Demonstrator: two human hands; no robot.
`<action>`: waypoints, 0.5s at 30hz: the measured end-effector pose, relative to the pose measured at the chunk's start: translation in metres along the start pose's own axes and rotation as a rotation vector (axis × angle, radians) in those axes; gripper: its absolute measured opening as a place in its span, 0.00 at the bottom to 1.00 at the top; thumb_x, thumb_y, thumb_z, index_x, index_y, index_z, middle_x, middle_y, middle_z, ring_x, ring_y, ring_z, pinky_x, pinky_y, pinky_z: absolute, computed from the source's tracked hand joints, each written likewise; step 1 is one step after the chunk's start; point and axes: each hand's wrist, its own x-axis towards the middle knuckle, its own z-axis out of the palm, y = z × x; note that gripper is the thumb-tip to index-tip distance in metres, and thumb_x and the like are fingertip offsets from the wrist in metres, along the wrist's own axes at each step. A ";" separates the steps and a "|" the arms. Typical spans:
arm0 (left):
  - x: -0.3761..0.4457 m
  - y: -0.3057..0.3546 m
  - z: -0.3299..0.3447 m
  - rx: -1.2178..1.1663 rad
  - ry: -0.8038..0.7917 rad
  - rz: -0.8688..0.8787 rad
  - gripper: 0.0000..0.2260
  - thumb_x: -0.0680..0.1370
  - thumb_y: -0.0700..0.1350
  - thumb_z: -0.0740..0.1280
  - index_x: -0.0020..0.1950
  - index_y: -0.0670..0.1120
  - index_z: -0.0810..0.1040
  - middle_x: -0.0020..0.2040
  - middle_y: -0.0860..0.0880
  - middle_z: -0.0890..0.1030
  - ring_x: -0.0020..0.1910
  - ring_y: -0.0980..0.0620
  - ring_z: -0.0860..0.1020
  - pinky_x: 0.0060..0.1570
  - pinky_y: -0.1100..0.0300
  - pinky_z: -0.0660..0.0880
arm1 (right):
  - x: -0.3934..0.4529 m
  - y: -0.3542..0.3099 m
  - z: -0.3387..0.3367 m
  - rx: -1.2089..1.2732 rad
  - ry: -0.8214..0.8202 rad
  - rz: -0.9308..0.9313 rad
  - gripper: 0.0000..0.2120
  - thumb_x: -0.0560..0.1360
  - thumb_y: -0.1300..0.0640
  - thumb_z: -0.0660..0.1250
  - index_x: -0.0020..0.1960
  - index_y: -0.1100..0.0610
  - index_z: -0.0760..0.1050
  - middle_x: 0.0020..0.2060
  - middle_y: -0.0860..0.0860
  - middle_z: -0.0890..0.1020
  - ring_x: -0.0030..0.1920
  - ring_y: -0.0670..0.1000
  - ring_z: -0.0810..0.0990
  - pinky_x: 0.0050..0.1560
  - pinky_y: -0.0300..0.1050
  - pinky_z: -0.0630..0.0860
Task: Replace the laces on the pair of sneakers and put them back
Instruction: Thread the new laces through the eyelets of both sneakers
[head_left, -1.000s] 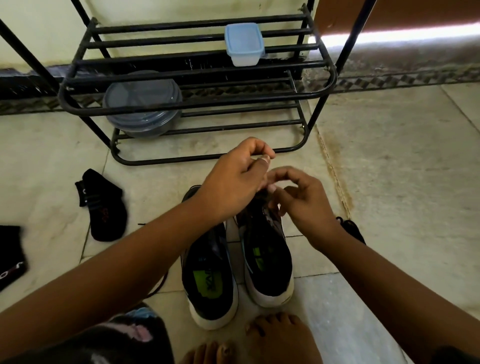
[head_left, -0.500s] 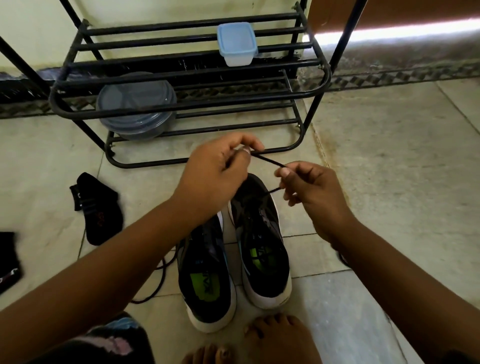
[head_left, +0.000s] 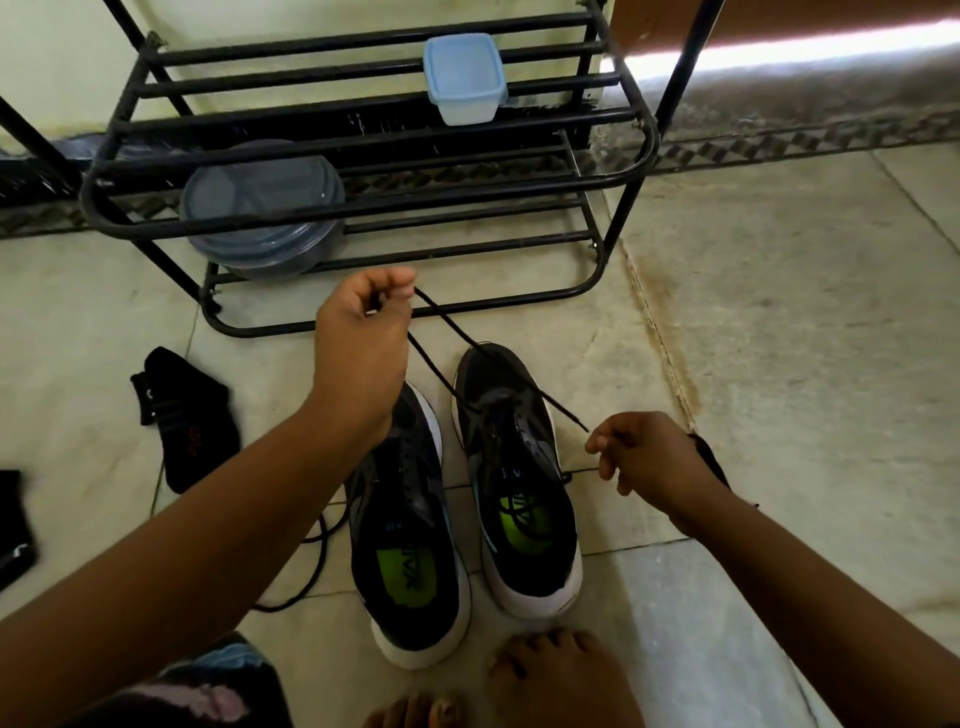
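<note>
Now hands (head_left: 363, 332) farther apart, lace (head_left: 447, 322) longer.

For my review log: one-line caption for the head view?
Both hands pull a black lace from the right sneaker before a shoe rack.

Dim indoor light, bright glare strip upper right, soft shadows, wide-angle bending at edges, slight blur

green insoles of both sneakers (head_left: 457, 509) carry dark brand lettering, too blurred to read; no other text
</note>
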 end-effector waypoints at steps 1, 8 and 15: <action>0.000 -0.002 0.002 0.001 -0.005 -0.026 0.10 0.80 0.36 0.60 0.57 0.46 0.76 0.52 0.53 0.78 0.48 0.59 0.75 0.54 0.61 0.72 | -0.001 -0.001 0.000 0.022 -0.006 0.001 0.11 0.79 0.64 0.59 0.45 0.64 0.79 0.31 0.54 0.79 0.29 0.50 0.74 0.26 0.33 0.70; 0.001 -0.012 0.012 0.221 -0.152 -0.019 0.07 0.80 0.40 0.61 0.51 0.50 0.77 0.50 0.52 0.80 0.46 0.56 0.76 0.44 0.66 0.72 | 0.004 -0.001 0.005 -0.107 -0.055 -0.041 0.11 0.77 0.63 0.61 0.41 0.56 0.80 0.35 0.53 0.82 0.34 0.52 0.78 0.34 0.42 0.76; -0.016 0.000 0.009 0.261 -0.623 0.182 0.10 0.81 0.38 0.57 0.49 0.45 0.79 0.30 0.52 0.77 0.30 0.55 0.75 0.35 0.63 0.73 | 0.022 -0.017 0.014 -0.194 0.053 -0.392 0.27 0.76 0.53 0.67 0.72 0.41 0.61 0.64 0.48 0.68 0.51 0.48 0.76 0.47 0.35 0.71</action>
